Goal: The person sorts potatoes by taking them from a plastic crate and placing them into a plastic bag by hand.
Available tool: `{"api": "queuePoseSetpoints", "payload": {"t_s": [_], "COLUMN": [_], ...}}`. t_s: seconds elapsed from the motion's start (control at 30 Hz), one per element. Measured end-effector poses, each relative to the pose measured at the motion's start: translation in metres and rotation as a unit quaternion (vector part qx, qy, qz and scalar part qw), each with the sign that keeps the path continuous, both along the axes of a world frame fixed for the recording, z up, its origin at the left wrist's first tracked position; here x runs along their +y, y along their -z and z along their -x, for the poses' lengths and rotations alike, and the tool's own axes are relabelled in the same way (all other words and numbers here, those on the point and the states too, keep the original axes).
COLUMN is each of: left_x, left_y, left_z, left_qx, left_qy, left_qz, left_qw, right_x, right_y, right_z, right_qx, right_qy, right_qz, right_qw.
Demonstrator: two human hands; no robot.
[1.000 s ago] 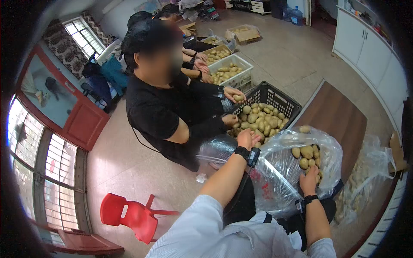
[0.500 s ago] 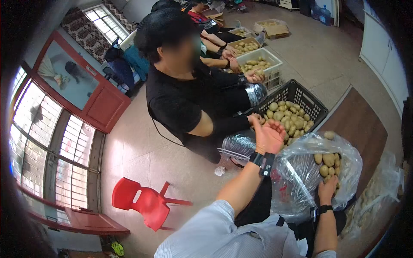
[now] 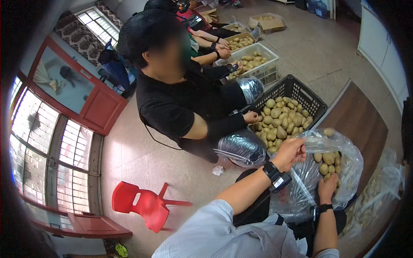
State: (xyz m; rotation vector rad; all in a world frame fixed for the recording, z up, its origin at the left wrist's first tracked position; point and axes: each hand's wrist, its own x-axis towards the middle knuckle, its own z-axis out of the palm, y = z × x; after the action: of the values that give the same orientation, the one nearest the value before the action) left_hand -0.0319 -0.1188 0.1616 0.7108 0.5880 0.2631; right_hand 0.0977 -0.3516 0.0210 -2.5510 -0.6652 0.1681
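A clear plastic bag (image 3: 297, 189) lies over my lap with its mouth spread, and several potatoes (image 3: 328, 158) show inside. My left hand (image 3: 291, 154) is closed at the bag's upper left edge, pinching the plastic between thumb and fingers. Inside the opening, my right hand (image 3: 328, 185) curls against the lowest potatoes, its fingertips partly hidden, and appears closed round one. Just beyond my left hand stands a black crate (image 3: 307, 98) full of potatoes (image 3: 282, 118).
A co-worker in black sits at the left, one hand (image 3: 250, 117) by the crate. Behind stand a white crate (image 3: 269, 71) and cardboard boxes (image 3: 271, 23) of potatoes. A brown board (image 3: 357, 124) and another plastic bag (image 3: 376, 193) lie right; a red chair (image 3: 148, 206) stands left.
My left hand has moved from above the black crate, open, down and right to the bag's edge and closed on it. The co-worker's far hand has drawn back toward the white crate.
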Motion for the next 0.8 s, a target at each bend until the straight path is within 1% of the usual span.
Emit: {"api": "queuePoseSetpoints", "payload": {"t_s": [0.07, 0.13, 0.17, 0.33, 0.47, 0.53, 0.63, 0.8], "left_x": [-0.003, -0.007, -0.009, -0.013, -0.016, -0.018, -0.020, -0.022], "left_y": [0.001, 0.001, 0.001, -0.003, 0.002, 0.002, 0.003, 0.007], "left_z": [-0.001, -0.003, -0.004, -0.005, -0.005, -0.006, -0.006, -0.009], "left_qx": [0.012, 0.024, 0.036, 0.068, 0.068, 0.076, 0.082, 0.095], "left_qy": [0.016, 0.031, 0.030, 0.024, 0.029, 0.035, 0.048, 0.082], "left_qz": [-0.021, -0.041, -0.051, -0.067, -0.084, -0.089, -0.119, -0.163], "left_qw": [1.000, 0.998, 0.998, 0.995, 0.994, 0.993, 0.988, 0.979], "right_x": [0.000, -0.002, -0.002, 0.004, 0.001, 0.001, 0.002, 0.000], "right_y": [0.002, 0.005, 0.005, -0.007, -0.010, -0.005, 0.004, 0.016], "right_z": [-0.001, 0.003, 0.002, 0.005, 0.007, 0.008, 0.006, 0.003], "right_qx": [-0.004, -0.048, -0.049, 0.014, 0.027, -0.009, -0.017, -0.041], "right_qy": [-0.002, -0.016, -0.014, 0.028, 0.019, 0.014, 0.041, 0.045], "right_qz": [0.007, 0.009, 0.009, 0.021, -0.010, -0.024, -0.015, -0.011], "right_qw": [1.000, 0.999, 0.999, 0.999, 0.999, 1.000, 0.999, 0.998]}}
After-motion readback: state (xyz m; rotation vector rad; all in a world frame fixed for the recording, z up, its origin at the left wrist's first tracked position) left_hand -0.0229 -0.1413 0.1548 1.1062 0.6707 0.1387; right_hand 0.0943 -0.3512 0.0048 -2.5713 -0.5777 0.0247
